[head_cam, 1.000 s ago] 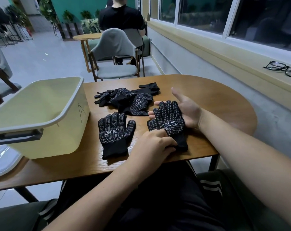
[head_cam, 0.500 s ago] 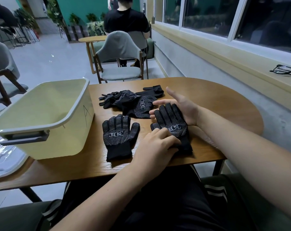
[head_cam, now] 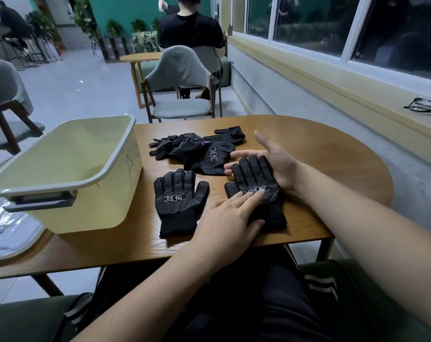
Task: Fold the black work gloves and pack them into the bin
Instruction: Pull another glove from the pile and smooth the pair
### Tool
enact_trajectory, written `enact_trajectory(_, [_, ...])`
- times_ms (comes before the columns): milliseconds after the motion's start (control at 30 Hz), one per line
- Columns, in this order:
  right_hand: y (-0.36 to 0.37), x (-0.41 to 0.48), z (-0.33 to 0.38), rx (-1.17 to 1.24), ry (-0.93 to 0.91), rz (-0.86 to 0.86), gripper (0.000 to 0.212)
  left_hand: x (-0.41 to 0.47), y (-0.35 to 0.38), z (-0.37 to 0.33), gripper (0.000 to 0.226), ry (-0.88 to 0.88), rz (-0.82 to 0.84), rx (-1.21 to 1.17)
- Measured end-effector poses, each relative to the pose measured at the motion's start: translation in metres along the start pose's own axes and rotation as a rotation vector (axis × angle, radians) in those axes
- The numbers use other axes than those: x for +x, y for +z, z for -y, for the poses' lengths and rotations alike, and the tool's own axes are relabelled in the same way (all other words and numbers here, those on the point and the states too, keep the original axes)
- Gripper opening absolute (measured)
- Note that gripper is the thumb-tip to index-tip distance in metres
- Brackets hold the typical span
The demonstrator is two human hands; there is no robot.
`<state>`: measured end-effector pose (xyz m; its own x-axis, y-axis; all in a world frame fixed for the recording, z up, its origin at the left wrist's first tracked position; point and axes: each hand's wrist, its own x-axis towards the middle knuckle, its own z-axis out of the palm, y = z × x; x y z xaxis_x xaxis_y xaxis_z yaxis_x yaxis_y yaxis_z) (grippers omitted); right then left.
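Note:
Two black work gloves with white dots lie flat, palm up, near the table's front edge. The left glove lies alone. My left hand rests with flat fingers on the cuff and palm of the right glove. My right hand lies open, palm up, with its fingers under that glove's finger end. A loose pile of more black gloves sits behind them. The pale yellow bin stands empty at the left of the table.
The wooden table is rounded on the right. A clear lid lies under the bin at far left. Glasses rest on the window sill. A grey chair and a seated person are beyond the table.
My left hand has gone from curled on the right glove's cuff to spread flat over it. My right hand's fingers have slid further under the glove's finger end.

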<state>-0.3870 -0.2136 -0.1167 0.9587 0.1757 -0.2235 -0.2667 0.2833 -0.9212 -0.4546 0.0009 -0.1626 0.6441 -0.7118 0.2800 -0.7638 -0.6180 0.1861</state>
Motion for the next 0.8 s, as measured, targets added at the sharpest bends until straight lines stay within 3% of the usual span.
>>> enact_trajectory(200, [-0.005,0.005,0.0,0.053,-0.012,0.014,0.088,0.003,0.002,0.002,0.066,-0.038,0.066,0.064])
enact_trajectory(300, [-0.01,0.011,0.0,0.041,-0.049,-0.026,0.085,0.002,0.003,0.003,0.079,-0.043,0.099,0.091])
enact_trajectory(567, [-0.017,0.014,0.008,-0.386,-0.271,-0.309,0.057,0.0,0.007,0.006,0.078,-0.036,0.116,0.097])
enact_trajectory(800, [-0.016,-0.005,-0.011,-0.951,-0.422,-0.366,0.03,-0.001,0.009,0.007,0.066,-0.008,0.101,0.117])
